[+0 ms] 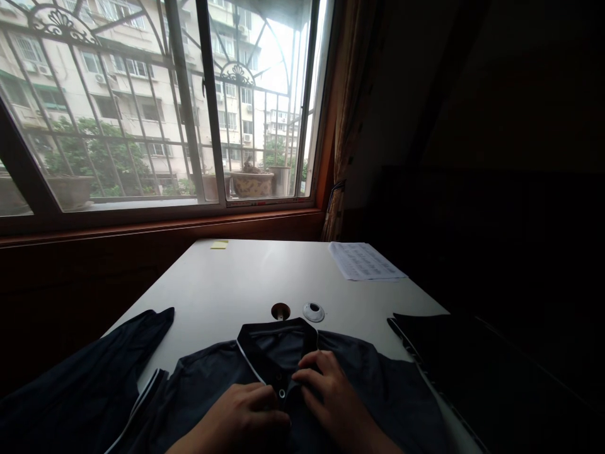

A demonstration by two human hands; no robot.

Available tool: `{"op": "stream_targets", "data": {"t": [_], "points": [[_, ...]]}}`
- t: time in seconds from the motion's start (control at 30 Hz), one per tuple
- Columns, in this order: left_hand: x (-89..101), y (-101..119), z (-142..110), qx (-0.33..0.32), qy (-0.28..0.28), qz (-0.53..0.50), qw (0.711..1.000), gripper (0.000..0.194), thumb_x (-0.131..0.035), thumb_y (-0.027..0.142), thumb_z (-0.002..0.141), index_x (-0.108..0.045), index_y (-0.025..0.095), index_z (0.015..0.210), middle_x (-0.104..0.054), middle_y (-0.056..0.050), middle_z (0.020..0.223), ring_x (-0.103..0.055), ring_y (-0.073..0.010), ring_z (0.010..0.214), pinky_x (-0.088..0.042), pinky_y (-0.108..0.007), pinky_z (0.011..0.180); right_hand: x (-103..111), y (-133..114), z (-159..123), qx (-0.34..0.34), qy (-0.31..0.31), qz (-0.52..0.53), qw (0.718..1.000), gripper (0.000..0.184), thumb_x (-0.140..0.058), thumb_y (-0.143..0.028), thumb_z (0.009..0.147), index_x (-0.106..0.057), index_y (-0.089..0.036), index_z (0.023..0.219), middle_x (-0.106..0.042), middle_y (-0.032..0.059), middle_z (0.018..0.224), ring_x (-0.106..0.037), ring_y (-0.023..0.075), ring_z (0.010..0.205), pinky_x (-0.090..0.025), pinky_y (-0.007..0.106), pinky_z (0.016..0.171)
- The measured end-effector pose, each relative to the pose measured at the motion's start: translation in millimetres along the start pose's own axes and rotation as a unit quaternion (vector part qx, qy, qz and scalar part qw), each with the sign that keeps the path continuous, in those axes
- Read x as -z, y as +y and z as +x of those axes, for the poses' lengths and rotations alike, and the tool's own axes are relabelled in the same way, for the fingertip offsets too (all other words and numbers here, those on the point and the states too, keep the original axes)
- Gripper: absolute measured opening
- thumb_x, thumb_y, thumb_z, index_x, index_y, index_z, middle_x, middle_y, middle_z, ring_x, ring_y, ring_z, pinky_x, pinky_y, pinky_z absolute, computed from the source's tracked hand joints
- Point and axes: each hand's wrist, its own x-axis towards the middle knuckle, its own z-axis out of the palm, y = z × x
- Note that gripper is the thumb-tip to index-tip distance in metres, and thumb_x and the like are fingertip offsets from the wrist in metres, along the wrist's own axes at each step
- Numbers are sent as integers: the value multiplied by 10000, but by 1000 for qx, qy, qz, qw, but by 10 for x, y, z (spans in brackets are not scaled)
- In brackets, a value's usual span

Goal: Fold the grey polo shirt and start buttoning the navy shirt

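Note:
A dark polo shirt [212, 366] with white piping on its collar lies front up across the near part of the table, collar toward the window. Over the left side of its button placket, my left hand [246, 413] is closed, fingers curled on the cloth. My right hand [331, 391] pinches the right edge of the placket just under the collar, its fingers bent. Between the two hands, a pale ring-shaped button [282, 393] shows on the placket. The thumbs and the cloth under my fingers are partly hidden.
The white table [255, 271] has a round cable hole [280, 311] and its loose cover [313, 311]. Printed papers [366, 261] and a yellow sticky note [219, 244] lie toward the far edge. Dark cloth [108, 347] lies at left, another dark garment [454, 353] at right.

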Motion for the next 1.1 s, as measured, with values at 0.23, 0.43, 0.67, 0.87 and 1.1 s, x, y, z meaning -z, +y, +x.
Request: {"op": "stream_targets", "data": {"t": [0.23, 0.43, 0.67, 0.87, 1.1], "points": [[75, 13, -2, 36, 6, -19, 999, 282, -521, 108, 877, -662, 230, 1089, -656, -47, 871, -620, -137, 704, -486, -207, 628, -6, 4, 0, 2, 0, -7, 1000, 272, -578, -145, 883, -724, -284, 1066, -611, 67, 1170, -519, 255, 1151, -452, 419, 1029], [153, 58, 13, 109, 26, -43, 993, 261, -450, 59, 861, -629, 190, 998, -649, -60, 923, -614, -157, 789, -499, -247, 703, 5, 10, 2, 11, 2, -12, 1000, 264, -595, -151, 885, -729, -279, 1073, -615, 65, 1169, -507, 256, 1149, -446, 423, 1017], [156, 47, 31, 123, 6, -15, 992, 272, -482, 61, 909, -654, 203, 1065, -648, -62, 967, -572, -189, 867, -503, -295, 746, 26, -26, 0, 16, 8, -12, 1000, 250, -601, -145, 898, -732, -268, 1073, -621, 61, 1161, -509, 241, 1140, -438, 408, 1020], [125, 35, 32, 100, -22, 22, 995, 317, -535, 108, 925, -650, 237, 1191, -652, -67, 1047, -569, -198, 916, -537, -306, 773, 2, 4, 4, 33, 23, -6, 999, 238, -615, -136, 897, -728, -267, 1061, -631, 62, 1133, -521, 246, 1117, -455, 426, 995], [86, 16, 19, 99, -29, 36, 994, 320, -554, 136, 935, -650, 267, 1210, -648, -62, 1063, -566, -202, 922, -545, -329, 782, -54, 15, -17, 72, 54, -31, 995, 329, -605, -75, 882, -713, -286, 1110, -638, 68, 1126, -525, 268, 1099, -462, 478, 978]]}}
